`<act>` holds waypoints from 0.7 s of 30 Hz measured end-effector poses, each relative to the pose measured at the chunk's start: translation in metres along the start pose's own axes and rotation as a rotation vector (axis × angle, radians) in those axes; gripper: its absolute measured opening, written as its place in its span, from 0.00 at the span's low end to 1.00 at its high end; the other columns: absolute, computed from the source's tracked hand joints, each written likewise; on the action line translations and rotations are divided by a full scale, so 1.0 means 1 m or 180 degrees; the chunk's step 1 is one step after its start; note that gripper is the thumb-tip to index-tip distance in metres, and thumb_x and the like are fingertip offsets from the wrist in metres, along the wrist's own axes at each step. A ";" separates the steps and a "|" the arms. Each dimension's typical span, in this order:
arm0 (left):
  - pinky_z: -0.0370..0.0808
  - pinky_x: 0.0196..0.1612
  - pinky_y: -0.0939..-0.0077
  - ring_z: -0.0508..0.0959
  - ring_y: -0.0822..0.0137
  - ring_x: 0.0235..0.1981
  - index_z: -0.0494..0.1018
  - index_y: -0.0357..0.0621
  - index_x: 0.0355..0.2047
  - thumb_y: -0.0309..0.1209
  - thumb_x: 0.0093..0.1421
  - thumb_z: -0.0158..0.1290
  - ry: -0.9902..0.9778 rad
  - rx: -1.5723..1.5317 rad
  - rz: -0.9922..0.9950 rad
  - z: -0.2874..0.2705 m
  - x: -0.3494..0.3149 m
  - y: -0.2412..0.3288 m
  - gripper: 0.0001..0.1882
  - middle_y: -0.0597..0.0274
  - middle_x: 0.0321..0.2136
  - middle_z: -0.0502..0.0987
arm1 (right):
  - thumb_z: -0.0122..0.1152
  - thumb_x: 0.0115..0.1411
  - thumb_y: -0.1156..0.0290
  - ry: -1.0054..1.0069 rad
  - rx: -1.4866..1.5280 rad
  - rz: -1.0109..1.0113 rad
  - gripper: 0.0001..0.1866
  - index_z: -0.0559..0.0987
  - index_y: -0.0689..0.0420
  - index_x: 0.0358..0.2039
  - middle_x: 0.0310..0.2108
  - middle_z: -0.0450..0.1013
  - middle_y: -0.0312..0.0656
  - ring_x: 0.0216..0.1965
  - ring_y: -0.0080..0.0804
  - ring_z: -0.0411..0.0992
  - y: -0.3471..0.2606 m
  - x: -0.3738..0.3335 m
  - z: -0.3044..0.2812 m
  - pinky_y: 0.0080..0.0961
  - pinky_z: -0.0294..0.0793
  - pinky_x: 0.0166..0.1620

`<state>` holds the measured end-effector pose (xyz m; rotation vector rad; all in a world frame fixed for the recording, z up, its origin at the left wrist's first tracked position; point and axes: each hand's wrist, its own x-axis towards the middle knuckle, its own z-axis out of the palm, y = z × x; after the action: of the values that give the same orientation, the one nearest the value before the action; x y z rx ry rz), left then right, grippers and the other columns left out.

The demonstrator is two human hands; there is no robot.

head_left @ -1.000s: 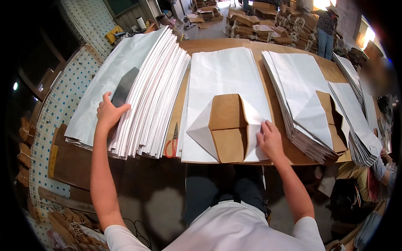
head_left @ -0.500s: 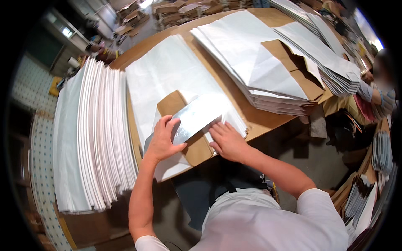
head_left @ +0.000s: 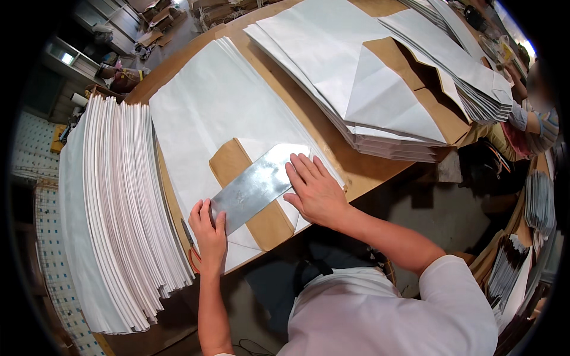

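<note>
Lengthwise, the metal plate [head_left: 252, 191] slants up rightward.

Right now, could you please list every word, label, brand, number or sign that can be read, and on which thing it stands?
There is no readable text.
Metal plate: shine and faint marks, no letters I can make out.
Tall white paper pile: no readable print.
Open paper bag at right: no readable print.
Background cardboard: too small and blurred to tell.

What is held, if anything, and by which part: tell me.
The metal plate: the left hand touches its left end, grip unclear; the right hand lies flat over its right end, not clasping it.
</note>
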<state>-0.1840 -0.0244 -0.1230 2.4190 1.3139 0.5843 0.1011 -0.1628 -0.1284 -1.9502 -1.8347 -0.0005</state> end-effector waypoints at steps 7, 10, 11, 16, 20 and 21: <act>0.63 0.67 0.57 0.65 0.46 0.63 0.69 0.37 0.63 0.32 0.68 0.57 -0.0006 0.0047 0.0147 0.004 0.008 -0.008 0.25 0.46 0.62 0.67 | 0.57 0.70 0.52 0.0108 0.0200 0.0092 0.35 0.69 0.70 0.64 0.69 0.62 0.60 0.72 0.54 0.58 0.002 0.001 0.003 0.48 0.55 0.73; 0.63 0.67 0.56 0.66 0.47 0.63 0.69 0.36 0.63 0.32 0.68 0.57 0.0002 0.0092 0.0222 0.005 0.008 -0.008 0.25 0.46 0.62 0.67 | 0.59 0.69 0.53 0.0152 0.0237 0.0087 0.34 0.70 0.70 0.64 0.68 0.63 0.60 0.71 0.54 0.58 0.003 0.000 0.003 0.48 0.56 0.73; 0.63 0.67 0.56 0.66 0.47 0.63 0.69 0.36 0.63 0.31 0.68 0.57 0.0012 0.0101 0.0250 0.006 0.009 -0.008 0.25 0.46 0.62 0.67 | 0.59 0.69 0.53 0.0159 0.0228 0.0091 0.34 0.70 0.70 0.64 0.68 0.63 0.59 0.71 0.54 0.59 0.004 0.001 0.003 0.47 0.56 0.73; 0.63 0.67 0.56 0.66 0.46 0.63 0.68 0.36 0.63 0.31 0.68 0.57 0.0004 0.0093 0.0290 0.007 0.009 -0.009 0.25 0.46 0.62 0.67 | 0.60 0.68 0.53 0.0251 0.0231 0.0100 0.34 0.70 0.70 0.63 0.67 0.64 0.59 0.71 0.54 0.59 0.004 -0.001 0.007 0.47 0.57 0.73; 0.63 0.67 0.56 0.66 0.46 0.63 0.68 0.37 0.63 0.31 0.68 0.57 0.0038 0.0150 0.0288 0.008 0.005 -0.011 0.25 0.46 0.62 0.67 | 0.62 0.66 0.55 0.0284 0.0297 0.0104 0.35 0.70 0.70 0.63 0.67 0.64 0.59 0.71 0.54 0.60 0.002 -0.001 0.007 0.47 0.57 0.72; 0.63 0.67 0.56 0.66 0.46 0.63 0.68 0.37 0.63 0.31 0.68 0.57 0.0046 0.0168 0.0290 0.008 0.005 -0.011 0.25 0.46 0.62 0.67 | 0.63 0.66 0.55 0.0288 0.0328 0.0103 0.35 0.71 0.70 0.63 0.67 0.64 0.60 0.71 0.54 0.60 0.002 -0.001 0.008 0.47 0.58 0.72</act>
<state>-0.1858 -0.0148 -0.1337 2.5331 1.2451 0.5989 0.1001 -0.1609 -0.1363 -1.8778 -1.7111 0.0155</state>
